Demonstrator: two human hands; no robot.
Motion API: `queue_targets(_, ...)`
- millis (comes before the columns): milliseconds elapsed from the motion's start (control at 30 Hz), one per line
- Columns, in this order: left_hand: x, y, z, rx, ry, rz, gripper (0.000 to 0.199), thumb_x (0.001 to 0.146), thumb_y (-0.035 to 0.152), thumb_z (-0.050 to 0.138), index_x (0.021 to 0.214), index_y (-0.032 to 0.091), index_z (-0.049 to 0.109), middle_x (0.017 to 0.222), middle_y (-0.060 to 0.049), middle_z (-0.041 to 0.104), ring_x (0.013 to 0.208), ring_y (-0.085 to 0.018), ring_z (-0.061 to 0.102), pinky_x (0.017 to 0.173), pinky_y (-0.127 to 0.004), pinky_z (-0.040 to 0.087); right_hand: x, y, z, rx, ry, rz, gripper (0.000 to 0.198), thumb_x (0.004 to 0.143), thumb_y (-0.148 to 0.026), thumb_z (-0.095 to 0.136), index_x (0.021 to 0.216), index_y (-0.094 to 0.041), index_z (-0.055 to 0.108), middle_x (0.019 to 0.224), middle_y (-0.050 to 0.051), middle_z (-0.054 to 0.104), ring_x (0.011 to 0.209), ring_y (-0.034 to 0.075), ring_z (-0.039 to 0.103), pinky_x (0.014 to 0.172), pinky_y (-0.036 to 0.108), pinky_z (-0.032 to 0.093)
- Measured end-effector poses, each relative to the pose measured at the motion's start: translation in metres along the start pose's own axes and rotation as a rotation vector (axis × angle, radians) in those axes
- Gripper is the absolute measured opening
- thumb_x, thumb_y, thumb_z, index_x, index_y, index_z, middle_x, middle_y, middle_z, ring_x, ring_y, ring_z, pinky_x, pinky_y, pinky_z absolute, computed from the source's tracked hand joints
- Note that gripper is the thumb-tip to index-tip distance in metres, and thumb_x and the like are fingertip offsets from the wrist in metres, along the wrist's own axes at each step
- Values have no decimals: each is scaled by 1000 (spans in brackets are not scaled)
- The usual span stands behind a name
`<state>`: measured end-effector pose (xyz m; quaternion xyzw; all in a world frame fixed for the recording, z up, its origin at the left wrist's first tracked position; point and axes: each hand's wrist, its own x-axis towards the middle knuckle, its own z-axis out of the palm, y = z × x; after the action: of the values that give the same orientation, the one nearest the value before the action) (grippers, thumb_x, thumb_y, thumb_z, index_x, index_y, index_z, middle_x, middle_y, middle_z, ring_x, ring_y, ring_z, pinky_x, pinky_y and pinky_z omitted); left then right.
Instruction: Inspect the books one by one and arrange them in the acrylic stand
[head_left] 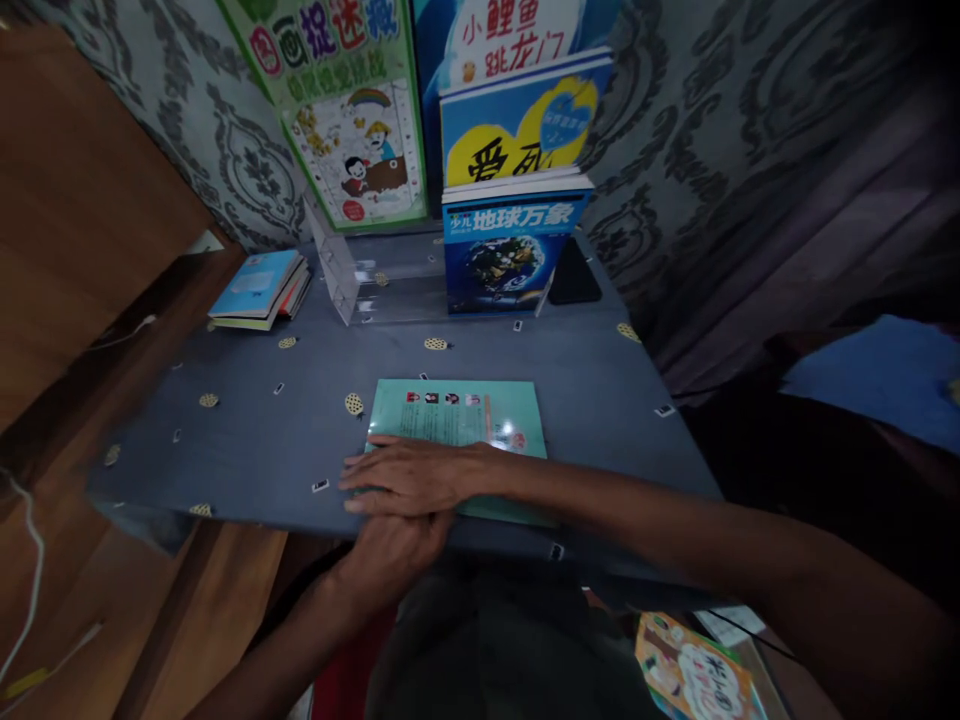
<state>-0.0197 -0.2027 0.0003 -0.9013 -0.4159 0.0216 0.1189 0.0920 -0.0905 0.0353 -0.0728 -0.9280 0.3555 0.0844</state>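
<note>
A closed teal book [450, 410] lies flat near the front edge of the table, its upward cover printed with small portraits and text. Across its left part rests my right hand [412, 476], palm down with fingers stretched out and the fingertips reaching past the book's left edge. Just below it, at the table's front edge, is my left hand [396, 548]. The right hand covers the left hand's fingers, so their grip does not show. Part of the book's lower left is hidden under my hands.
A clear acrylic rack [397, 300] stands at the back, holding a blue globe book [510, 250] and others upright. Left of it sits a small book stack [259, 287]; a dark phone-like slab [576, 275] lies right. An orange book [697, 665] is low at right.
</note>
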Motion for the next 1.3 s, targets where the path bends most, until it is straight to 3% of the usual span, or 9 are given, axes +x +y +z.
queue_targets(167,15,-2,-15,54,142,7,19,99,20,53,114,10,58,93,-13,73,83,-24,73,73,-33,57,5,24,-6,-63,-10,66,58,106,-52,40,146,-13,54,158,13,46,153,22,31,129,44,17)
queue_targets(433,16,-5,-9,81,242,32,35,103,26,47,126,1,56,126,-24,69,120,-31,67,103,-43,52,1,53,-13,-191,138,157,60,106,-52,40,154,-16,42,164,10,36,155,22,24,129,44,19)
queue_targets(600,15,-5,-8,106,256,39,34,104,26,47,125,2,58,127,-23,70,122,-32,67,102,-43,55,-2,61,-16,-264,167,202,60,105,-53,38,157,-22,37,166,8,31,155,21,24,129,44,21)
queue_targets(833,16,-6,-11,89,276,62,32,103,24,47,123,1,59,122,-23,72,116,-33,70,98,-43,58,-10,53,-11,-336,218,273,61,105,-50,42,155,-16,39,166,12,32,156,23,22,128,44,24)
queue_targets(1100,14,-5,-4,54,301,40,34,104,25,45,126,2,58,135,-26,64,130,-35,61,104,-45,56,-57,56,-11,-360,268,380,68,103,-53,43,157,-12,35,166,15,29,156,25,21,129,48,21)
queue_targets(1300,11,-4,3,-7,294,31,37,103,25,49,131,3,55,139,-26,61,135,-35,57,105,-47,56,-104,64,-11,-409,347,459,69,104,-58,34,160,-17,29,167,13,28,156,26,21,128,51,21)
